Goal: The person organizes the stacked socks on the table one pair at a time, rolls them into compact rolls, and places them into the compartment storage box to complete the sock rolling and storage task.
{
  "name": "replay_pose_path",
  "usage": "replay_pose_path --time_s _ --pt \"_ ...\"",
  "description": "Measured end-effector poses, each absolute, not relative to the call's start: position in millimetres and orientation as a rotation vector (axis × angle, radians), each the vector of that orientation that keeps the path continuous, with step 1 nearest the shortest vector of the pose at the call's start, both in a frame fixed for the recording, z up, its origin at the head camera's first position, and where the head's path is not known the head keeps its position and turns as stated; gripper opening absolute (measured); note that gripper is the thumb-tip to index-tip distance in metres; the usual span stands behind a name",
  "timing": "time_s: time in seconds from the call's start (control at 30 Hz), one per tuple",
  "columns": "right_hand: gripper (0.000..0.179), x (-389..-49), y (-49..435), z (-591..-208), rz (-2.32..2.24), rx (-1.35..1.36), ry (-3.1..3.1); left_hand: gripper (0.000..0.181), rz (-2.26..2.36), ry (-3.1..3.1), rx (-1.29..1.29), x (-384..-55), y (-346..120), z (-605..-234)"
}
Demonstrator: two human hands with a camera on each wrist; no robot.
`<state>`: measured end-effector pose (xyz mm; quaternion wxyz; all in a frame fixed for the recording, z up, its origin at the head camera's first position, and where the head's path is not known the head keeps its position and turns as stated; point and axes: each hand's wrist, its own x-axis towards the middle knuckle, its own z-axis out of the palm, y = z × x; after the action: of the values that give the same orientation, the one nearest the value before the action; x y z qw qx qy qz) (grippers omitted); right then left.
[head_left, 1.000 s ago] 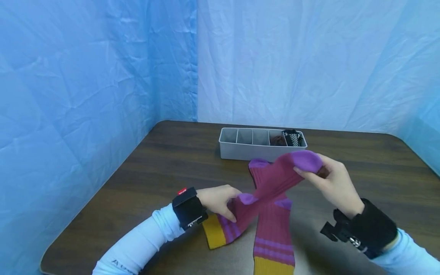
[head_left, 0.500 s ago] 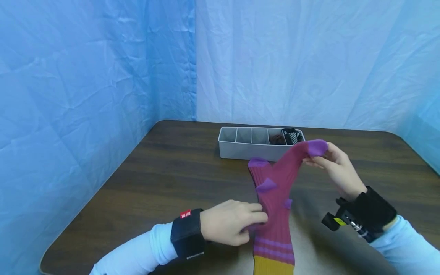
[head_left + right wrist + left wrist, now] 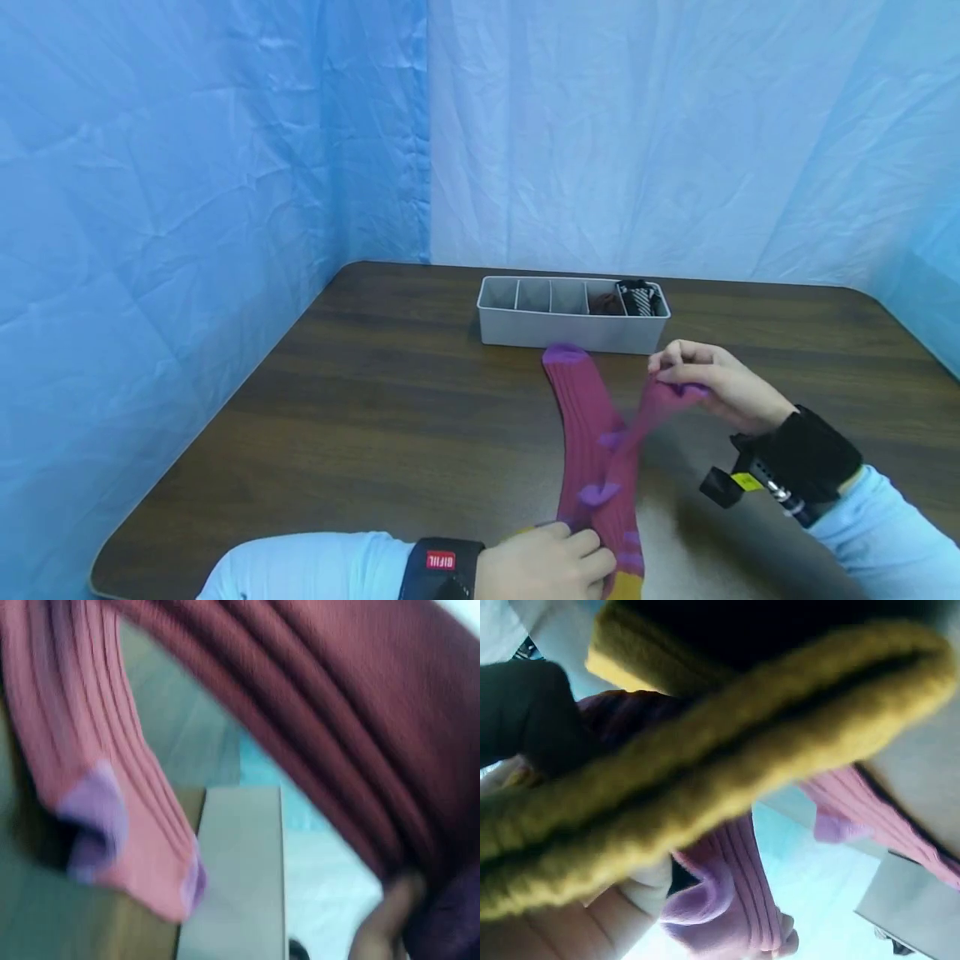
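A maroon ribbed sock (image 3: 581,408) with purple toe and heel and a mustard cuff lies flat on the table, toe pointing away. Above it a matching sock (image 3: 651,408) is stretched slantwise between both hands. My right hand (image 3: 716,383) pinches this second sock near its purple toe. Low in the head view, my left hand (image 3: 547,562) grips its cuff end, over the lying sock's lower part. In the left wrist view the blurred mustard cuff (image 3: 727,765) crosses in front of the hand. The right wrist view shows maroon fabric (image 3: 322,712) running to the right fingertips.
Beyond the socks stands a grey divided organizer box (image 3: 570,331). Dark brown fabric (image 3: 606,305) and a black-and-white patterned bundle (image 3: 637,298) sit in its right compartments. The dark wooden table (image 3: 360,400) is bordered by blue sheeting (image 3: 225,167).
My left hand has carried the second sock's cuff end rightward and toward the body, over the lying sock. My right hand rose slightly, then lowered, with the toe end folding down.
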<state>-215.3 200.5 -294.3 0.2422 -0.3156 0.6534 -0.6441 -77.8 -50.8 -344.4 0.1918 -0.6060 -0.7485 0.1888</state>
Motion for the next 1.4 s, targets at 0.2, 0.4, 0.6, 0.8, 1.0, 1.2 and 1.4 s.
replay_pose_path --time_s 0.2,0.4,0.6,0.8,1.0,1.2,1.4 --pt "0.025 -228 216 -297 -1.368 -1.232 1.973 0.012 0.584 -1.927 -1.557 -77 -55 -356" --pt "0.027 -236 209 -316 -0.981 -1.144 2.557 0.012 0.578 -1.931 -1.526 -77 -60 -358" --pt "0.026 -244 189 -333 -0.670 -1.004 2.985 0.029 0.582 -2.030 -1.521 -72 -69 -358" --pt "0.022 -232 182 -324 -0.533 -0.842 3.216 0.028 0.482 -2.262 -1.716 -73 -71 -345" --pt "0.004 -217 185 -313 -0.401 -0.703 3.047 0.011 0.419 -2.434 -1.738 -80 -75 -330" --pt "0.011 -219 184 -331 -0.300 -0.642 3.007 0.020 0.445 -2.474 -1.724 -85 -77 -335" --pt "0.014 -223 190 -332 -0.196 -0.622 3.082 0.020 0.434 -2.404 -1.746 -86 -73 -330"
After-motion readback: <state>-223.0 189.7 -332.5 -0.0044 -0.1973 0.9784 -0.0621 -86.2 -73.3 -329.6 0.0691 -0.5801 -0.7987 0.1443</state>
